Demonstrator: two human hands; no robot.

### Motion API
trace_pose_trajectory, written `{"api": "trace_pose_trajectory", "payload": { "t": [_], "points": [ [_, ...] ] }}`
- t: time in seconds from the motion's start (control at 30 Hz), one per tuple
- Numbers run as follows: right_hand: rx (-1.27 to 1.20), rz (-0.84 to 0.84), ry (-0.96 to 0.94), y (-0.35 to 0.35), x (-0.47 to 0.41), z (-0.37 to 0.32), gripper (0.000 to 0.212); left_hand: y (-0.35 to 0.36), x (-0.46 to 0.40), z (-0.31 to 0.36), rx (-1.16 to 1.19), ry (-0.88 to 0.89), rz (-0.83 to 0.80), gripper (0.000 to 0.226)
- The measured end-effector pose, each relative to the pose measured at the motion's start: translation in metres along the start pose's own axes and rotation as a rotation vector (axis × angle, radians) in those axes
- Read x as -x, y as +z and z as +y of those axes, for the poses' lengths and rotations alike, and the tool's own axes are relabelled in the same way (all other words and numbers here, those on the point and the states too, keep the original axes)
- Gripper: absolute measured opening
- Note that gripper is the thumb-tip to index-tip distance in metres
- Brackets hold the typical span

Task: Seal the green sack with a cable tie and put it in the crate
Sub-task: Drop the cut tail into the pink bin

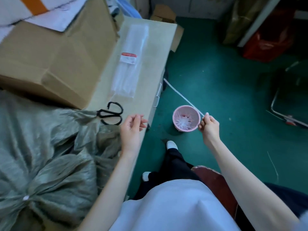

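The grey-green woven plastic sack [50, 164] lies on the pale tabletop [150, 47] at left, its neck cinched by a white cable tie [26, 198]. The right hand [209, 126] pinches a long white plastic strip [181, 95] between thumb and fingertips above a pink round basket [186, 120] on the green floor [216, 72]. The left hand [131, 129] hovers loosely open, holding nothing, near black-handled scissors [110, 113].

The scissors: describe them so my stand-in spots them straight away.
Start at the large cardboard box on the pale table. Just past its near corner, by the left hand, lie the scissors, blades reaching onto the green sack. They are the only black thing there, with two big loop handles.
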State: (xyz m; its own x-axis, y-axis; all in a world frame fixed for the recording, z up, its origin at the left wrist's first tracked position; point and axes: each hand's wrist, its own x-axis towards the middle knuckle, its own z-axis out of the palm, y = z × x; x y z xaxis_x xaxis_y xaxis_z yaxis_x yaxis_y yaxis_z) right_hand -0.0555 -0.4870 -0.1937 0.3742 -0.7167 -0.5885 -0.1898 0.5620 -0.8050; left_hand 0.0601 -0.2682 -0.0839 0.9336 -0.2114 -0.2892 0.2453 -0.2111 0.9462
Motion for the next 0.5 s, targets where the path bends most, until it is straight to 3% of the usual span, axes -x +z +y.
{"api": "trace_pose_trajectory", "payload": {
  "t": [0.23,0.5],
  "points": [
    [0.011,0.166,0.247,-0.022,-0.057,0.004,0.029,0.072,-0.044,-0.016,-0.156,-0.158,-0.209,0.023],
    [0.256,0.13,0.461,-0.027,-0.103,0.016,0.018,0.115,-0.07,-0.03,-0.235,-0.303,-0.304,0.022]
  ]
}}
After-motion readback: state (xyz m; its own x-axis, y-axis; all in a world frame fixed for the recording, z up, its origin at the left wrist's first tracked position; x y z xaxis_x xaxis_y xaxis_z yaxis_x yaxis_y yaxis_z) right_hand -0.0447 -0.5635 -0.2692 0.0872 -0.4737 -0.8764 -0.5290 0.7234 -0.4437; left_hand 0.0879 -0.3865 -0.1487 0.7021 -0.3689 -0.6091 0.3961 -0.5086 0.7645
